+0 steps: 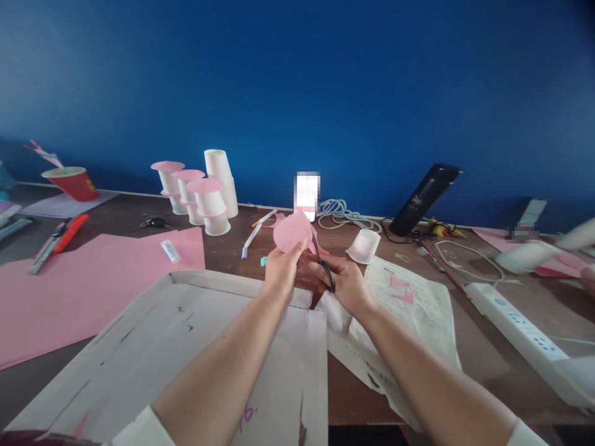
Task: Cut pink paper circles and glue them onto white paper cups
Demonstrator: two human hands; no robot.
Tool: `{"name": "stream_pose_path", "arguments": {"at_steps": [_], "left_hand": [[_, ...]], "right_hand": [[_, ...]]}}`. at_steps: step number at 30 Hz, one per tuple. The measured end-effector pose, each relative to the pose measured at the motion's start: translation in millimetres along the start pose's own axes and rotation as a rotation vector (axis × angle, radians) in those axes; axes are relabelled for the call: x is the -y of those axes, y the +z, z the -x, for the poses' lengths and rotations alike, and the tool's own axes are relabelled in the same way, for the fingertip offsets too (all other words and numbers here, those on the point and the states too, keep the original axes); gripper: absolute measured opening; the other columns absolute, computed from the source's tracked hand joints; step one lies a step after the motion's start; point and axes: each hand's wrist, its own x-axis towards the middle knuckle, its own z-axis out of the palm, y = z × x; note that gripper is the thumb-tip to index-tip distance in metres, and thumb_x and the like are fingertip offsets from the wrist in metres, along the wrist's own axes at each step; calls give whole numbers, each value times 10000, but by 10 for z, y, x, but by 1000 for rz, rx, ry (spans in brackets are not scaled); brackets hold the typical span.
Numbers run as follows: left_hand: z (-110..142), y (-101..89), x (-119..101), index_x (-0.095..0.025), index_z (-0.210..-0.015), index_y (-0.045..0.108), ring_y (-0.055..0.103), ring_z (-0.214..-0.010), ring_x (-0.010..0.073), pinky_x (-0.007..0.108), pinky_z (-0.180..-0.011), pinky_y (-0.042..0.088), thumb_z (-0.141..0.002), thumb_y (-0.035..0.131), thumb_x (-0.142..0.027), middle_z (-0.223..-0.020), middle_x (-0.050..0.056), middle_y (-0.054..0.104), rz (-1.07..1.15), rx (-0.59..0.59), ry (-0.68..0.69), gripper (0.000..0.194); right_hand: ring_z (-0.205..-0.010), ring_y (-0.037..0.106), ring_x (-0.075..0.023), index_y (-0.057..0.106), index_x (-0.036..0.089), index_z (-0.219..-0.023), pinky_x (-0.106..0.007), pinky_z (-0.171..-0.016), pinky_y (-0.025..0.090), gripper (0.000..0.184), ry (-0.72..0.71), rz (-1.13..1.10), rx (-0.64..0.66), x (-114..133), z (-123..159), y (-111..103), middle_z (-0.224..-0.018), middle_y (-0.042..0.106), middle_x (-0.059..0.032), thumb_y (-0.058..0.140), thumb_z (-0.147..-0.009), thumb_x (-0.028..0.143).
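My left hand (282, 269) pinches a rounded piece of pink paper (290, 233) in front of me, above the table. Black-handled scissors (328, 272) are gripped in my right hand (341, 279), their blades up against the paper's right edge. A pink offcut (318, 248) hangs beside the blades. Just right of my right hand an upturned white paper cup (364, 246) rests on the table. To the left stand stacked paper cups (211, 204) with pink paper discs between and on top of them.
Flat white cardboard (186, 359) lies under my left forearm, with pink sheets (116, 279) to its left. A newspaper (418, 322), a black bottle (425, 199) and a power strip (515, 322) are on the right. A lit phone (307, 191) leans at the wall.
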Motion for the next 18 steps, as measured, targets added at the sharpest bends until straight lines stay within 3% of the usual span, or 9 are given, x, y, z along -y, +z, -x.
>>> {"name": "stream_pose_path", "arguments": {"at_steps": [9,18], "left_hand": [[-30,-30,52,-112,-782,704,625,-487,204,319,-465,511,-602,804,-457,-648,99,687,-144,95,-26,402],[-42,-46,51,-90,-830,722,663,-588,216,305,-543,525,-626,792,-459,-702,116,709,-178,100,-8,427]], "right_hand": [[-582,531,-125,761,177,-958,-254,-548,468,401,-25,-29,-24,15,-24,-37,-653,627,3,736,-709,490],[-546,462,-94,764,188,-938,-221,-519,394,294,-76,0,-11,-38,-22,-76,-593,538,31,722,-763,421]]}}
